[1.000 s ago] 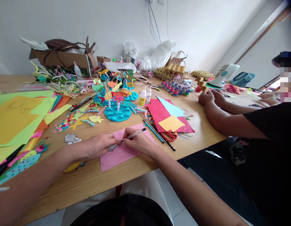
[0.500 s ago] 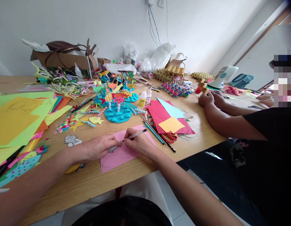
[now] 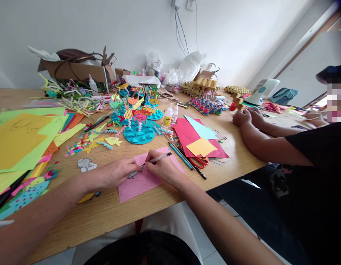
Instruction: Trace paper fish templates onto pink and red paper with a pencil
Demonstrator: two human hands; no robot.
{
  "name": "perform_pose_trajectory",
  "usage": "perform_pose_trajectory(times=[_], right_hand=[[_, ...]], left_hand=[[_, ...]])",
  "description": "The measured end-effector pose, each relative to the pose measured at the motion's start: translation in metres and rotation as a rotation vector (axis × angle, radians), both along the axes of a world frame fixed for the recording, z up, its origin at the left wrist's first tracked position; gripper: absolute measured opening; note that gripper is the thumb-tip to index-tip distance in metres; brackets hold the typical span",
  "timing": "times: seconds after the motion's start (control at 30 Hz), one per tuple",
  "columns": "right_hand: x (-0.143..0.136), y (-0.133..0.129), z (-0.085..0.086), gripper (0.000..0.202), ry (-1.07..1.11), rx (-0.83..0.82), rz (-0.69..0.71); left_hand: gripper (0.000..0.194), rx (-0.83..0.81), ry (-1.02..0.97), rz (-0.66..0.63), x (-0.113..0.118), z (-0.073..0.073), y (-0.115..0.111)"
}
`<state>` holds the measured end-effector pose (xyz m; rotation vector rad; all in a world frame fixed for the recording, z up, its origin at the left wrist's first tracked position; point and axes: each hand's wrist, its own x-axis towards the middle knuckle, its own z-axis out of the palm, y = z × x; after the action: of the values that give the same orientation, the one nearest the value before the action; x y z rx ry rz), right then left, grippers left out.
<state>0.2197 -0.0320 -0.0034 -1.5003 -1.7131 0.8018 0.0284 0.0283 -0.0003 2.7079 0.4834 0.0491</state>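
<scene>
A sheet of pink paper [image 3: 131, 194] lies at the table's front edge, with a fish outline drawn on its near part. On it is a small grey paper fish cutout [image 3: 133, 174], partly hidden under my fingers. My left hand [image 3: 117, 172] holds that cutout down against the sheet with its fingers pressed together. In my right hand [image 3: 158, 168] is a pen [image 3: 162, 157], gripped near its tip. The tip touches or nearly touches the cutout's edge; I cannot tell which. Another grey fish cutout [image 3: 86, 165] and a yellow fish cutout [image 3: 87, 198] lie near my left forearm.
Blue bases with paper fish [image 3: 138, 133] stand ahead, beside glue bottles [image 3: 167, 117]. Pencils [image 3: 181, 156], orange-handled scissors [image 3: 201, 162] and red paper [image 3: 184, 134] lie right. Coloured sheets [image 3: 21, 129] are stacked left. A co-worker's arms [image 3: 258, 136] rest on the table's right side.
The view has shifted very slightly. Both my hands stay in nearly the same place on the pink paper, with the pen still at the cutout.
</scene>
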Motion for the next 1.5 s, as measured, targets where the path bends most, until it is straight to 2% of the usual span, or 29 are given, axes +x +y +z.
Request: perform_pose_trajectory(times=[0.43,0.67,0.9,1.1,1.27,1.5], right_hand=[[-0.004,0.005,0.007,0.015,-0.007,-0.052,0.087],[-0.005,0.007,0.010,0.015,-0.017,-0.057,0.145],[-0.003,0.007,0.010,0.016,-0.026,-0.062,0.156],[-0.006,0.007,0.010,0.017,-0.032,-0.042,0.151],[-0.009,0.009,0.010,0.017,-0.030,-0.033,0.166],[-0.013,0.011,0.012,0.017,-0.048,-0.039,0.197]], left_hand=[[0.038,0.090,-0.002,0.008,-0.003,-0.007,-0.004],[0.038,0.012,-0.119,-0.043,-0.011,-0.010,-0.007],[0.038,0.047,-0.192,-0.069,-0.019,-0.007,-0.016],[0.048,0.057,-0.197,-0.006,-0.024,-0.011,-0.023],[0.044,0.056,-0.177,0.021,-0.025,-0.012,-0.025],[0.051,0.100,-0.119,0.059,-0.030,-0.022,-0.022]])
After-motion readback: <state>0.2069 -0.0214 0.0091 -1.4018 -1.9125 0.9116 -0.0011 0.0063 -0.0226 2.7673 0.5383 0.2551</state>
